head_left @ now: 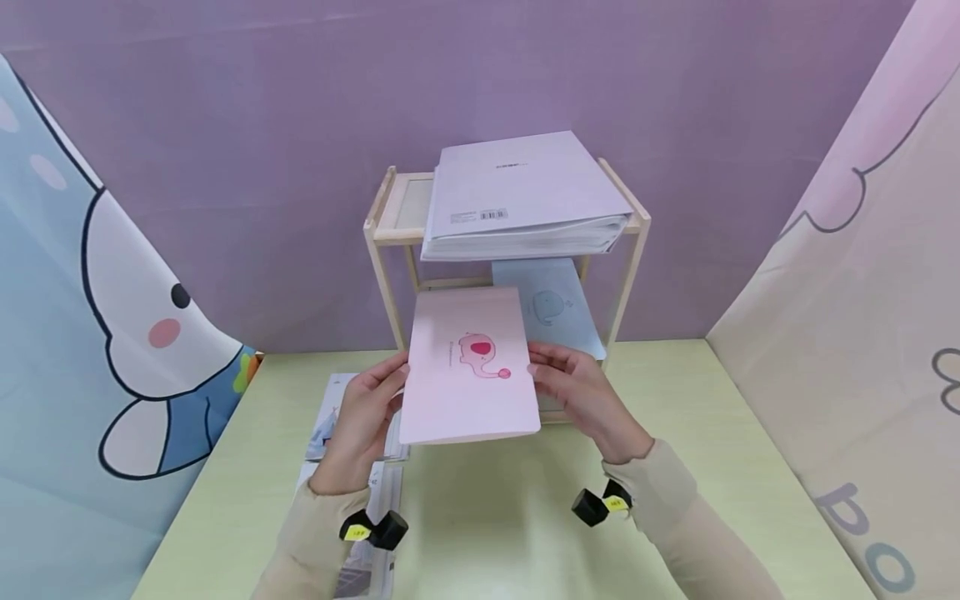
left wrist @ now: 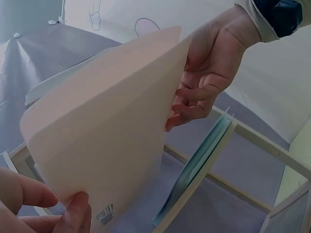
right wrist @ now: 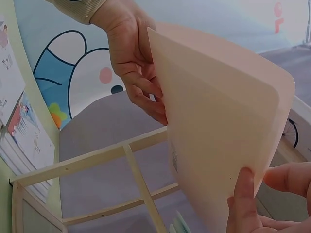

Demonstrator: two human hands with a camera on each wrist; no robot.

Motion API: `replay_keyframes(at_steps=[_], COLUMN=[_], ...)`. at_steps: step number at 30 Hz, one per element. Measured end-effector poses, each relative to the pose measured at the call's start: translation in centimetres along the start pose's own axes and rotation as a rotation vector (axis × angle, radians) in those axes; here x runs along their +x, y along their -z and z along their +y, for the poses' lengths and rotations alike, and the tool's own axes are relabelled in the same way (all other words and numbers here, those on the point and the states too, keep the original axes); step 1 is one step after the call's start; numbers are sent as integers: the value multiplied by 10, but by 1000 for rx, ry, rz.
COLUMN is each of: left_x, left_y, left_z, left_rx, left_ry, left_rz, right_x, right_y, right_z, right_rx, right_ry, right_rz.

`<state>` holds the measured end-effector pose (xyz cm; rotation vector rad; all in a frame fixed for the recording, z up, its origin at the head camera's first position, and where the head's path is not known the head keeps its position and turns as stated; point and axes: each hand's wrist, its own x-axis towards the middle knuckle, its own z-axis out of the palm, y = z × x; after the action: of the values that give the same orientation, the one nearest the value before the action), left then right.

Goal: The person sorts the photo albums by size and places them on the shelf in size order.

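Both hands hold a pink notebook (head_left: 435,367) with a pink elephant on its cover, raised in front of a small wooden shelf rack (head_left: 381,287). My left hand (head_left: 365,421) pinches its left edge, and my right hand (head_left: 588,396) pinches its right edge. From below, the left wrist view shows the notebook's plain back (left wrist: 112,141) with a barcode, the thumb and fingers at its edges. A blue notebook (head_left: 562,304) with a whale drawing lies on the rack's middle level, just behind the pink one and partly hidden by it.
On the rack's top level lies a stack of large white books (head_left: 525,183). Stacked booklets (head_left: 330,408) lie on the pale green table (head_left: 487,517) at the left, partly behind my left arm. A purple cloth (head_left: 247,167) hangs behind; printed cloths flank both sides.
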<state>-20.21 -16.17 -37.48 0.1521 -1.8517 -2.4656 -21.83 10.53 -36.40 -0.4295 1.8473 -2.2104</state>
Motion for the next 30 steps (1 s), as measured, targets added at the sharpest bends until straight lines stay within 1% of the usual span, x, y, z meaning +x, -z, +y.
replay_keyframes(at_steps=[5, 9, 13, 16, 22, 26, 30], left_x=[7, 10, 14, 17, 24, 28, 32], left_y=[-3, -6, -9, -10, -13, -16, -19], left_z=[1, 4, 8, 10, 10, 11, 12], left_rx=[32, 116, 195, 220, 253, 288, 307], left_ry=[-29, -26, -16, -23, -65, -75, -98], left_rz=[9, 5, 16, 18, 0, -12, -6], right_x=[6, 12, 17, 20, 28, 33, 37], right_y=[3, 4, 5, 5, 8, 9, 11], right_z=[-2, -4, -7, -9, -12, -13, -15], right_rx=[-10, -19, -50, -69, -98, -124, -130], right_ry=[10, 1, -12, -11, -1, -8, -7], right_rz=[2, 24, 48, 58, 56, 66, 77])
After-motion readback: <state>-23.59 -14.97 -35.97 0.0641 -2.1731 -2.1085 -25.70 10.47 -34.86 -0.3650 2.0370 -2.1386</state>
